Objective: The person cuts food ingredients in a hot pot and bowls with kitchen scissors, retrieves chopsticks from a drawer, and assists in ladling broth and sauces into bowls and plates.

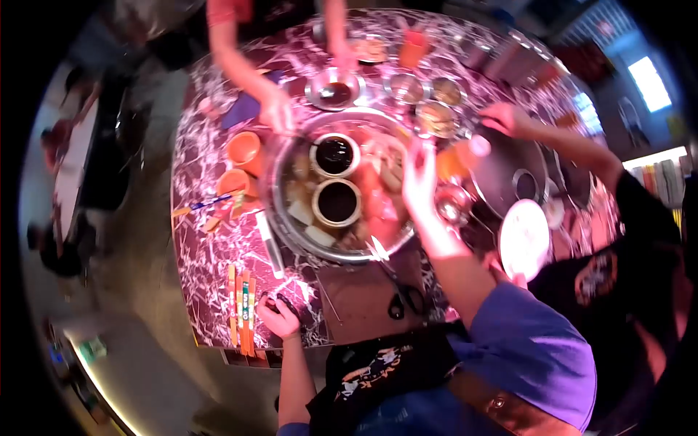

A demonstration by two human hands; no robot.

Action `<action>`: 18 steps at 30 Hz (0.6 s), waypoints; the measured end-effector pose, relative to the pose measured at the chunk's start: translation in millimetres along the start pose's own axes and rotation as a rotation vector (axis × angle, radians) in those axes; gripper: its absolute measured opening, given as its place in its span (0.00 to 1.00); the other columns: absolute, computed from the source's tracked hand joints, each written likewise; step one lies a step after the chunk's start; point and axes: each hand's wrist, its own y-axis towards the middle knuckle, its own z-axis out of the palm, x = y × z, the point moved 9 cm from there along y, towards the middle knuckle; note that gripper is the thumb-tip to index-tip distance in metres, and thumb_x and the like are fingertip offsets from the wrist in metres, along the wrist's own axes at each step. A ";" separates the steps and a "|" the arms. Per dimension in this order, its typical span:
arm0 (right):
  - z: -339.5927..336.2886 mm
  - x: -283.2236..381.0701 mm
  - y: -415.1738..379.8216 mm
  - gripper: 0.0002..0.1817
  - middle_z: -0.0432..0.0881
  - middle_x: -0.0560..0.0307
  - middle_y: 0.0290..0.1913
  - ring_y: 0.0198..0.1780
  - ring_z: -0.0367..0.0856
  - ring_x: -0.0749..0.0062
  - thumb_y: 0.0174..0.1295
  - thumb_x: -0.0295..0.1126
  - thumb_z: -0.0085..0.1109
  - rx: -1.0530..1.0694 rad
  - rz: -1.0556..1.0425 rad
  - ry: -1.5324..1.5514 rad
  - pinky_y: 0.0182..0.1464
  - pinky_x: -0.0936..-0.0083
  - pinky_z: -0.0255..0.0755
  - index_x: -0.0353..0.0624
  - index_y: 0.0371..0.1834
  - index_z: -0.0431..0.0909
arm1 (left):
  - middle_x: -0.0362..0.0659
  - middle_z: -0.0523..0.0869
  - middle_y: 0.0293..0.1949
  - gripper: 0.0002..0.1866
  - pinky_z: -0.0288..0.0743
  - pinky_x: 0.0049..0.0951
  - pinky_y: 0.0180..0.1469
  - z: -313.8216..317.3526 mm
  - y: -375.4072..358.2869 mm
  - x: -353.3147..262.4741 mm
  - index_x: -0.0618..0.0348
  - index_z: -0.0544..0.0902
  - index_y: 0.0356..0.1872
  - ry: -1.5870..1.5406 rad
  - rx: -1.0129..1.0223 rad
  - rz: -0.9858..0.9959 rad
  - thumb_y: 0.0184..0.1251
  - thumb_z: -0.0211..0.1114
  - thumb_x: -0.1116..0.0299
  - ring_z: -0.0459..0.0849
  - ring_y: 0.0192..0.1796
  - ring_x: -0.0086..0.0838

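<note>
A wide metal pot (pixel 280 232) sits on the marbled table, holding food in liquid and two round cups of dark liquid, the upper cup (pixel 335 155) and the lower cup (pixel 338 201). My right hand (pixel 420 178), slightly blurred, is over the pot's right rim with fingers stretched out. An orange bottle (pixel 456 161) with a pale cap is just right of it. At the table's front edge, my left hand (pixel 278 317) curls its fingers round a small dark object (pixel 285 299) whose kind I cannot tell. Wooden sticks (pixel 242 309) with printed labels lie left of that hand.
Black-handled scissors (pixel 403 298) lie on a brown board (pixel 356 291). Orange cups (pixel 243 148) stand left of the pot. Across the table, another person's hand (pixel 276 109) reaches to the pot. At right, a co-worker's hand (pixel 505 118) is over a dark pan (pixel 502 171), near a white plate (pixel 524 238).
</note>
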 end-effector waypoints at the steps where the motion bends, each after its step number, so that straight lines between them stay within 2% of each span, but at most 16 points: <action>1: -38.3 -3.6 -54.3 0.14 0.79 0.41 0.47 0.52 0.78 0.51 0.63 0.29 0.62 0.045 -0.001 0.124 0.57 0.60 0.70 0.36 0.49 0.74 | 0.51 0.73 0.38 0.20 0.69 0.38 0.46 -2.6 1.5 -13.2 0.73 0.72 0.55 0.044 0.003 0.060 0.68 0.59 0.68 0.73 0.40 0.40; 2: -83.7 9.8 -96.5 0.16 0.78 0.42 0.46 0.50 0.77 0.48 0.60 0.28 0.63 -0.006 -0.229 -0.130 0.56 0.59 0.70 0.36 0.48 0.72 | 0.52 0.74 0.39 0.21 0.68 0.40 0.49 -2.8 -0.1 -13.3 0.74 0.72 0.56 0.092 -0.008 0.120 0.68 0.59 0.68 0.73 0.41 0.42; 4: -146.0 25.2 -158.8 0.15 0.78 0.42 0.46 0.50 0.77 0.46 0.58 0.26 0.63 -0.033 -0.344 -0.427 0.54 0.59 0.71 0.35 0.47 0.71 | 0.53 0.75 0.41 0.21 0.68 0.42 0.51 -1.8 1.1 -13.1 0.74 0.72 0.56 0.061 0.070 0.073 0.68 0.59 0.68 0.73 0.43 0.44; 6: -184.6 3.9 -192.9 0.15 0.78 0.43 0.44 0.48 0.78 0.47 0.58 0.26 0.63 -0.051 -0.201 -0.699 0.53 0.58 0.71 0.36 0.46 0.71 | 0.53 0.76 0.38 0.22 0.67 0.43 0.51 -1.2 0.6 -4.9 0.74 0.73 0.55 0.008 0.024 0.106 0.68 0.60 0.64 0.73 0.42 0.45; 7: -199.2 -64.6 -211.3 0.15 0.80 0.42 0.42 0.47 0.80 0.46 0.58 0.29 0.64 0.015 0.149 -0.485 0.49 0.57 0.73 0.38 0.45 0.71 | 0.53 0.76 0.37 0.22 0.67 0.42 0.51 -2.9 1.8 -8.9 0.74 0.73 0.54 -0.014 0.002 0.135 0.68 0.60 0.65 0.74 0.41 0.44; 8: -194.3 -59.3 -215.1 0.17 0.81 0.43 0.40 0.44 0.82 0.47 0.59 0.33 0.64 0.055 0.190 -0.494 0.45 0.56 0.74 0.40 0.46 0.70 | 0.53 0.76 0.37 0.21 0.68 0.42 0.51 -3.7 0.8 -7.9 0.74 0.73 0.53 -0.014 -0.013 0.133 0.68 0.59 0.65 0.74 0.41 0.43; 10: -180.5 -64.5 -223.5 0.17 0.81 0.41 0.42 0.45 0.82 0.44 0.60 0.34 0.62 0.207 0.264 -0.581 0.45 0.54 0.74 0.40 0.48 0.70 | 0.52 0.77 0.37 0.20 0.68 0.41 0.51 -4.7 0.6 -7.4 0.74 0.73 0.53 -0.126 0.098 -0.009 0.68 0.58 0.66 0.73 0.40 0.41; 11: -177.8 -78.3 -231.7 0.15 0.80 0.40 0.41 0.44 0.81 0.43 0.61 0.33 0.60 0.193 0.336 -0.547 0.46 0.53 0.73 0.40 0.47 0.70 | 0.54 0.78 0.39 0.20 0.68 0.40 0.53 -5.1 3.9 -2.1 0.74 0.73 0.53 -0.142 0.032 0.075 0.69 0.57 0.65 0.75 0.43 0.40; 12: -174.3 -97.9 -235.4 0.12 0.79 0.40 0.40 0.43 0.80 0.42 0.63 0.31 0.58 0.164 0.403 -0.512 0.46 0.51 0.72 0.40 0.46 0.70 | 0.56 0.79 0.43 0.21 0.68 0.40 0.56 -5.9 6.4 2.3 0.74 0.73 0.52 -0.253 0.059 -0.031 0.71 0.56 0.62 0.76 0.46 0.41; 13: -172.8 -100.3 -234.1 0.12 0.79 0.38 0.41 0.44 0.80 0.40 0.63 0.30 0.55 0.049 0.250 -0.436 0.47 0.50 0.72 0.40 0.48 0.70 | 0.57 0.80 0.45 0.23 0.68 0.40 0.58 -7.9 7.9 5.9 0.73 0.74 0.52 -0.253 0.081 0.003 0.73 0.55 0.58 0.77 0.48 0.41; 14: -178.5 -92.4 -233.9 0.12 0.79 0.36 0.42 0.45 0.79 0.38 0.64 0.29 0.53 -0.069 0.089 -0.367 0.47 0.49 0.71 0.41 0.49 0.69 | 0.52 0.80 0.44 0.23 0.68 0.39 0.57 1.1 18.4 28.3 0.71 0.74 0.53 -0.351 0.210 -0.109 0.74 0.56 0.56 0.76 0.47 0.38; 15: -185.5 -76.2 -235.1 0.12 0.78 0.35 0.42 0.46 0.79 0.38 0.64 0.28 0.52 -0.037 0.120 -0.338 0.47 0.48 0.71 0.41 0.49 0.69 | 0.45 0.79 0.43 0.22 0.68 0.36 0.56 8.4 28.5 55.1 0.69 0.75 0.53 -0.494 0.283 -0.125 0.75 0.56 0.55 0.75 0.46 0.33; 16: -194.4 -55.2 -241.1 0.12 0.78 0.33 0.42 0.47 0.79 0.37 0.63 0.28 0.52 -0.001 0.156 -0.303 0.48 0.47 0.70 0.41 0.49 0.70 | 0.42 0.78 0.42 0.20 0.69 0.32 0.54 -10.8 22.1 43.7 0.67 0.77 0.51 -0.486 0.267 -0.156 0.77 0.55 0.57 0.74 0.45 0.29; 18: -207.2 -42.4 -261.3 0.15 0.79 0.33 0.43 0.46 0.79 0.36 0.61 0.27 0.53 0.150 0.299 -0.306 0.47 0.49 0.73 0.41 0.52 0.70 | 0.44 0.79 0.44 0.17 0.70 0.31 0.57 -40.3 5.5 33.2 0.69 0.77 0.50 -0.477 0.261 -0.013 0.77 0.56 0.62 0.75 0.49 0.30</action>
